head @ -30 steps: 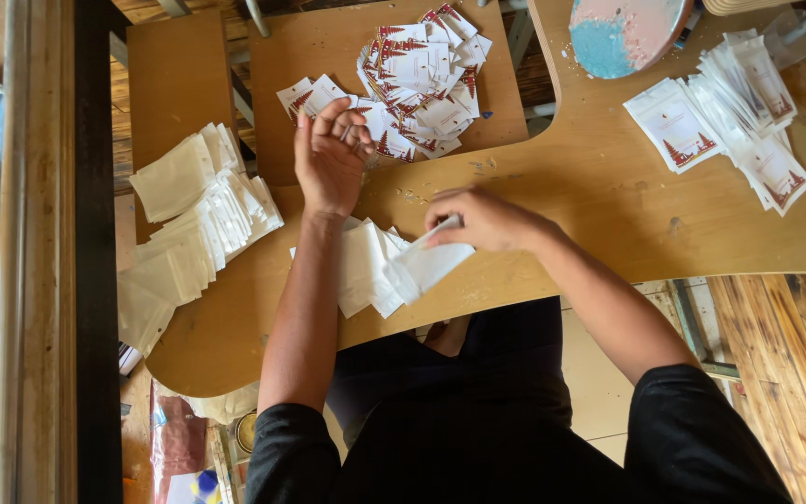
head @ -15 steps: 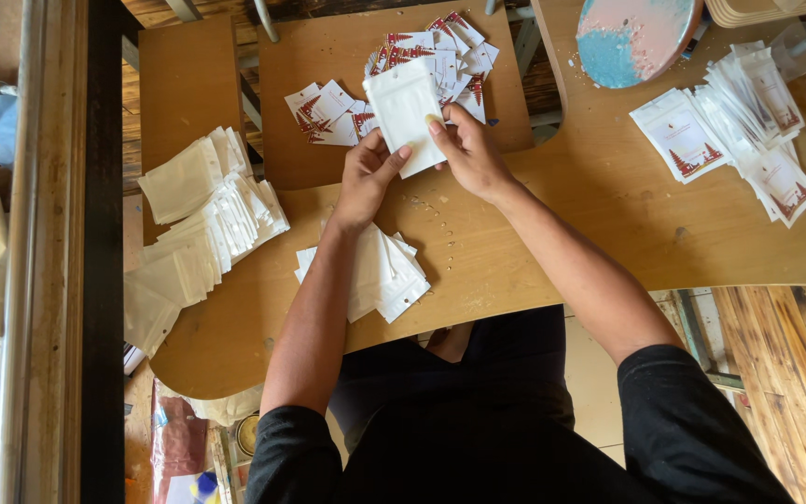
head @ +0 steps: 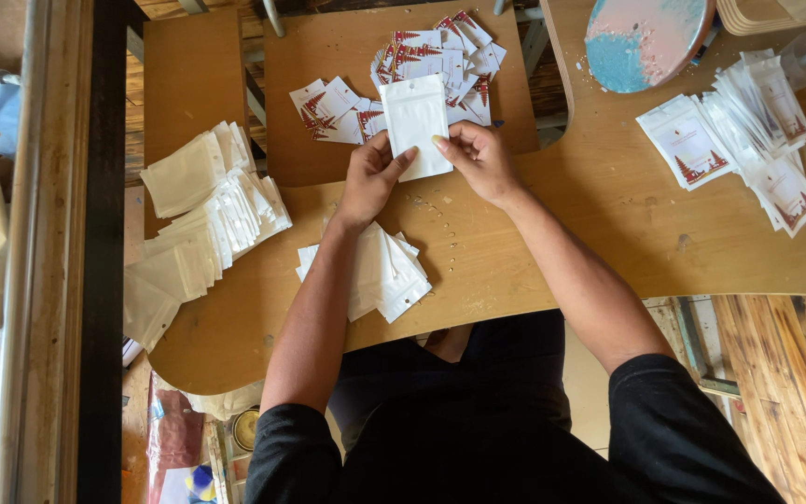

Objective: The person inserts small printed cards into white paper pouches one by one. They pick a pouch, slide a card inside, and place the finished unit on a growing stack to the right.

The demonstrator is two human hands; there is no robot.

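While both hands, left (head: 368, 177) and right (head: 479, 161), pinch a white pouch (head: 415, 124) by its lower corners (likely light, floppy, slick), more pouches (head: 386, 275) lie nearby.

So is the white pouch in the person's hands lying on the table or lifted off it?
Cannot tell. The white pouch is pinched at its lower corners by the left hand and right hand; top-down hides any gap.

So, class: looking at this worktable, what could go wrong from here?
The left forearm lies over the small pouch stack near the table edge; a nudge might push pouches off. Both hands, left hand and right hand, hold the white pouch above loose cards, which might scatter.
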